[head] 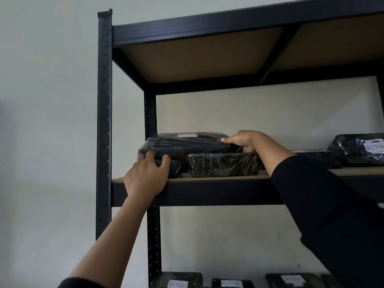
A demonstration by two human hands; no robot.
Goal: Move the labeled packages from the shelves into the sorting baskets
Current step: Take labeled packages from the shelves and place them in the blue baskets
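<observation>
A large black plastic-wrapped package [187, 143] with a small white label on top lies at the left end of the middle shelf [228, 191], resting on other wrapped packages. My left hand [146, 175] grips its lower left corner at the shelf's front edge. My right hand [243, 140] holds its right end, fingers curled over the top. A smaller black wrapped package [223, 164] sits in front, under the large one's right part.
More labeled black packages lie at the right of the same shelf [361, 147] and on the shelf below [178, 280]. A black metal upright [104, 121] stands at the left. The shelf board above [197, 53] overhangs. No basket is in view.
</observation>
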